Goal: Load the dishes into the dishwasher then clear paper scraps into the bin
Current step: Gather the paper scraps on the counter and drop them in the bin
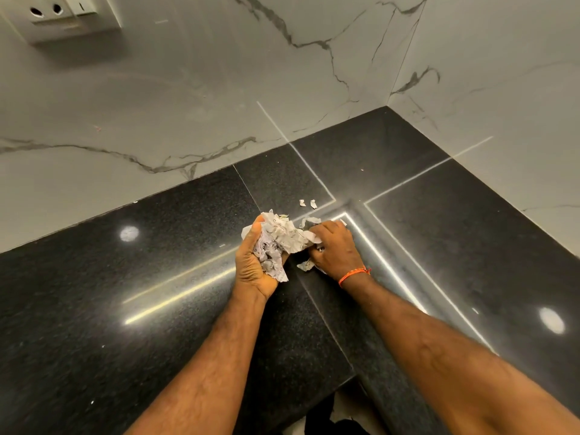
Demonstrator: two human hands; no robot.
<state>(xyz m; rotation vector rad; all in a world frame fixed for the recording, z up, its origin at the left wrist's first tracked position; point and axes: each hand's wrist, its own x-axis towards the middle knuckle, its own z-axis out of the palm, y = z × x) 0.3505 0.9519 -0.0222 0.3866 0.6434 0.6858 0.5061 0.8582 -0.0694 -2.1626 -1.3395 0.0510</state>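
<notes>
Head view: at centre frame the left hand point(254, 262) grips a crumpled wad of paper point(282, 240) above the black counter point(125, 309). The right hand point(335, 246), touching the wad, lies knuckles-up with fingers curled over loose scraps point(306, 264). Two small bits point(307, 203) lie just above. A socket point(72, 14) sits upper left.

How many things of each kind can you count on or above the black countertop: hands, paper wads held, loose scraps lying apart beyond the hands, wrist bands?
Hands: 2, left hand and right hand
Paper wad held: 1
Loose scraps apart: 2
Orange wrist band: 1
Total: 6
</notes>
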